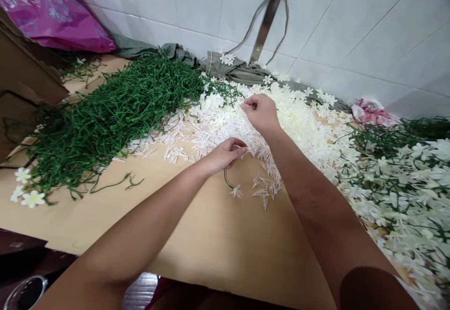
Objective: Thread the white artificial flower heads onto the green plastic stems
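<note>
My left hand [227, 155] is closed above the cardboard, thumb and fingertips together. From beneath it hangs an artificial flower stem [226, 179], thin and green, with a small white bloom at its lower end. Further up, my right hand [260, 112] is pinched over the edge of a heap of loose white artificial flower heads [295, 118]; whatever sits in its fingertips is too small or hidden to make out. Between the two hands spreads a pile of small white sticks [239, 134], with a few strays [265, 190] closer to me.
At left lies a big mound of green plastic stems [119, 108], with a cardboard box [28, 76] and a pink bag [59, 15] beyond. Assembled white flowers [411, 197] are heaped at right. A metal bracket [267, 22] stands against the tiled wall [323, 19].
</note>
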Demonstrator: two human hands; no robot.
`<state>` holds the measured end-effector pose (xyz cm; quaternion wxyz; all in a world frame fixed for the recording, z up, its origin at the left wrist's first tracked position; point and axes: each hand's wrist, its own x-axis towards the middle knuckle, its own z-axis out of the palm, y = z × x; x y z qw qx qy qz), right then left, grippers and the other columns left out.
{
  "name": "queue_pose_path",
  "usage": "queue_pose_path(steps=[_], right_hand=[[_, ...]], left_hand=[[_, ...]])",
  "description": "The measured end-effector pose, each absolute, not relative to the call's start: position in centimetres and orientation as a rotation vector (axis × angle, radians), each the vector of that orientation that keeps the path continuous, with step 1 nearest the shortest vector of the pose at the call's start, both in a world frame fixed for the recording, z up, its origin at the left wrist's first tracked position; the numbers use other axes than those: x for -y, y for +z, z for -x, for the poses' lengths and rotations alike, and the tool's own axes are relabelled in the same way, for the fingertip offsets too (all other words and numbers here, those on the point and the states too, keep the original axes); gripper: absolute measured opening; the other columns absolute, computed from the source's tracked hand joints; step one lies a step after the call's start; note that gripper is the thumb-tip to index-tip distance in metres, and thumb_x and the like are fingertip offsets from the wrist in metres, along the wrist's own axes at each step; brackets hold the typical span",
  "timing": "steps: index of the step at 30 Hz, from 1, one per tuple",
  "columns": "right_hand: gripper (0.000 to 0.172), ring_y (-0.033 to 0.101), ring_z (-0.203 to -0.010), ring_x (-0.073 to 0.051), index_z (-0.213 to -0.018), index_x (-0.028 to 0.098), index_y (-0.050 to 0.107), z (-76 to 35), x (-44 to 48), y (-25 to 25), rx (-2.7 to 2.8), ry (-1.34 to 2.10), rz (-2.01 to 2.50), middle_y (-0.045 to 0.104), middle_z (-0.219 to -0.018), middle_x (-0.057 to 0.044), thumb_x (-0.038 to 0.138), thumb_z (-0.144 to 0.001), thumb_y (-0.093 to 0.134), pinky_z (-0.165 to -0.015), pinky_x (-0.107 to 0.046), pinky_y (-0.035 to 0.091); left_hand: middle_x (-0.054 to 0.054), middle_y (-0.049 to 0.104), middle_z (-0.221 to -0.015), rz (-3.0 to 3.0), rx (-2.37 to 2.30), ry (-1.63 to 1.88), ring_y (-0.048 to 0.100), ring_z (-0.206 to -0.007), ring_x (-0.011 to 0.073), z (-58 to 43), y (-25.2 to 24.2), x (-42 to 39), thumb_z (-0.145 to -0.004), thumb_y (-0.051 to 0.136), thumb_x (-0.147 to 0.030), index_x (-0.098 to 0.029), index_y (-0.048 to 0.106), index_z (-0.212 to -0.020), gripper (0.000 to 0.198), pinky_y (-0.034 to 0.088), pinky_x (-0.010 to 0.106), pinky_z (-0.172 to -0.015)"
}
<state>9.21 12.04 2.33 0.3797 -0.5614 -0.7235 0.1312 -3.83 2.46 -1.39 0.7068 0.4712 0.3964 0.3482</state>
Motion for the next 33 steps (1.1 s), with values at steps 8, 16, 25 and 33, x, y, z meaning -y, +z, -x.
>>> queue_pose_path(steps=[8, 16, 25, 33], right_hand=[[0.009, 0.049, -0.058, -0.010, -0.066, 0.016, 0.064, -12.8, -6.4, 1.0, 1.666, 0.727, 1.297, 0.058, -0.061, 0.001, 0.024, -0.069, 0.066, -0.058, -0.029, 0.041], [0.006, 0.055, -0.066, -0.011, -0.069, 0.016, 0.067, -12.0, -4.6, 0.3, 1.689, 0.807, 1.221, 0.064, -0.072, -0.001, 0.022, -0.072, 0.066, -0.065, -0.030, 0.046], [0.008, 0.052, -0.059, -0.010, -0.077, 0.017, 0.067, -14.0, -5.3, 0.3, 1.645, 0.853, 1.237, 0.063, -0.068, 0.001, 0.013, -0.071, 0.062, -0.062, -0.030, 0.046], [0.010, 0.052, -0.074, -0.015, -0.073, 0.019, 0.060, -13.5, -4.3, 0.8, 1.842, 0.314, 1.284, 0.059, -0.076, -0.003, 0.017, -0.081, 0.054, -0.070, -0.033, 0.044]], left_hand=[[-0.012, 0.036, -0.049, -0.986, -0.939, 1.048, 0.024, -0.038, 0.0024, 2.7, -1.8, -2.3, -0.076, 0.067, -0.029, -0.017, 0.053, -0.092, 0.024, 0.015, 0.021, -0.042], [-0.012, 0.035, -0.045, -1.005, -1.062, 1.065, 0.022, -0.039, 0.0031, 2.3, -1.1, -2.0, -0.077, 0.060, -0.023, -0.019, 0.044, -0.070, 0.018, 0.015, 0.020, -0.042], [-0.011, 0.032, -0.046, -0.990, -1.114, 1.059, 0.022, -0.040, 0.0041, 2.3, -1.2, -2.1, -0.073, 0.059, -0.023, -0.019, 0.041, -0.067, 0.020, 0.015, 0.020, -0.043], [-0.010, 0.034, -0.048, -1.076, -1.130, 1.058, 0.024, -0.043, 0.0052, 2.2, -1.3, -2.1, -0.075, 0.057, -0.022, -0.019, 0.041, -0.065, 0.019, 0.017, 0.021, -0.044]])
